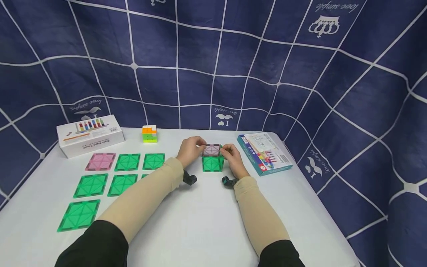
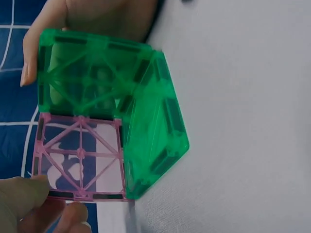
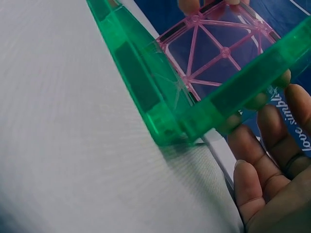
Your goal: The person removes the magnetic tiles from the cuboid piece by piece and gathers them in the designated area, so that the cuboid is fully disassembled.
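Three magnetic tiles are joined at their edges. One green magnetic tile point(image 1: 212, 164) lies flat on the table. A pink magnetic tile point(image 2: 81, 158) stands along its far edge, and a second green tile point(image 2: 87, 73) stands along its right side, meeting the pink one at a corner. My left hand point(image 1: 191, 150) pinches the pink tile by its outer edge, thumb on one face and fingers behind. With its fingers around the standing green tile, my right hand point(image 1: 235, 159) holds that side; part of these fingers shows through the plastic.
Left on the table lie several flat green tiles point(image 1: 90, 184) and another pink tile point(image 1: 101, 161). A white box point(image 1: 90, 135) and a colored puzzle cube point(image 1: 149, 134) stand at the back left. A teal-edged box point(image 1: 265, 153) lies right of my right hand. A blue curtain point(image 1: 197, 89) hangs behind.
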Demonstrator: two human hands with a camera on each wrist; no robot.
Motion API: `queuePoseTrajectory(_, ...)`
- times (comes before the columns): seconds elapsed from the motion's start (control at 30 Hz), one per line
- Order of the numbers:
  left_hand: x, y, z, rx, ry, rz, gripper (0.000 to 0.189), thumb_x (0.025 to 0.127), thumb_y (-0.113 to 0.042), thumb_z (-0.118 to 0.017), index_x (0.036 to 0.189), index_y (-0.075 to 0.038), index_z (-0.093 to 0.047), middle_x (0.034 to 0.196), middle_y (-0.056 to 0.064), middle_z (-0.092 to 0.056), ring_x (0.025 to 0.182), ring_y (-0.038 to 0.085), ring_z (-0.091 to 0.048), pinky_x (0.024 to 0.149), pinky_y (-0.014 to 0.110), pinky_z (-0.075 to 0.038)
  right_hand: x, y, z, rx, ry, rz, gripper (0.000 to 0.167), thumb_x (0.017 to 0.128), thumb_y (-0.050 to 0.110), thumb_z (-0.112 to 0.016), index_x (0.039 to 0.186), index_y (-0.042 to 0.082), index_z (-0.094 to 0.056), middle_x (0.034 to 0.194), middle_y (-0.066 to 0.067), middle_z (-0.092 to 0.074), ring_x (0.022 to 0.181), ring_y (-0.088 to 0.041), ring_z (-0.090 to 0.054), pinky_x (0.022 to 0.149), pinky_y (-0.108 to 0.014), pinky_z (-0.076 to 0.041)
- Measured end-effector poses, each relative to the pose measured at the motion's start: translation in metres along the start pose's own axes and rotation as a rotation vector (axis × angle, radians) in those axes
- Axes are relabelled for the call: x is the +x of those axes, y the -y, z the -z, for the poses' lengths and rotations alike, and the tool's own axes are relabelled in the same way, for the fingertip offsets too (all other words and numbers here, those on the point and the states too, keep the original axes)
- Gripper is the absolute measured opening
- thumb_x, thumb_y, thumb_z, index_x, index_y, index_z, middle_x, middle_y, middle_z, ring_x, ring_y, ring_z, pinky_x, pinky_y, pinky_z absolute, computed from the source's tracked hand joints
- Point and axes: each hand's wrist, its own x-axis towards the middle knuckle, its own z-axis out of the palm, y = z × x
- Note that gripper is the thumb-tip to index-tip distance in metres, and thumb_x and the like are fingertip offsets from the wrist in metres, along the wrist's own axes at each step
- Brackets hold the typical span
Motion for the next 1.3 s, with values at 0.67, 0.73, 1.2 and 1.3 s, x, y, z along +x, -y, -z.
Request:
queuePoseTrajectory(0.67, 0.007, 0.000, -0.003, 0.023, -0.004, -0.016, 0.006, 0.095, -0.015, -0.076, 0.099, -0.011, -0.074, 0.096, 0.005, -0.075, 0.091, 0.021, -0.068, 0.084, 0.038, -0.056, -0.003, 0.009, 0.004, -0.012, 0.054, -0.041, 0.027, 0.107, 0.025, -0.054, 0.124, 0.003, -0.052, 0.112, 0.003, -0.055, 0.106, -0.014, -0.052, 0.096, -0.032, -0.043)
queuePoseTrajectory(0.73, 0.007, 0.000, -0.003, 0.025, -0.008, -0.021, 0.005, 0.095, -0.015, -0.076, 0.098, -0.011, -0.074, 0.095, 0.005, -0.075, 0.089, 0.021, -0.068, 0.082, 0.038, -0.056, 0.000, 0.001, 0.004, 0.001, 0.045, -0.036, 0.028, 0.107, 0.027, -0.056, 0.124, 0.004, -0.052, 0.112, 0.003, -0.054, 0.107, -0.015, -0.052, 0.096, -0.032, -0.042)
queuePoseTrajectory(1.2, 0.007, 0.002, -0.006, 0.026, -0.028, -0.035, 0.004, 0.094, -0.013, -0.076, 0.094, -0.011, -0.073, 0.089, 0.003, -0.074, 0.081, 0.019, -0.067, 0.074, 0.035, -0.055, 0.000, -0.003, 0.002, 0.001, 0.010, -0.004, 0.025, 0.102, 0.031, -0.060, 0.116, 0.012, -0.054, 0.111, -0.001, -0.055, 0.104, -0.018, -0.053, 0.092, -0.033, -0.042)
queuePoseTrajectory(1.3, 0.006, 0.003, -0.004, 0.019, -0.046, -0.029, 0.004, 0.094, -0.013, -0.076, 0.092, -0.010, -0.073, 0.088, 0.004, -0.074, 0.080, 0.020, -0.066, 0.073, 0.035, -0.054, 0.001, -0.003, 0.001, -0.002, 0.007, -0.011, 0.026, 0.101, 0.032, -0.060, 0.116, 0.012, -0.054, 0.112, -0.001, -0.056, 0.105, -0.018, -0.053, 0.093, -0.033, -0.043)
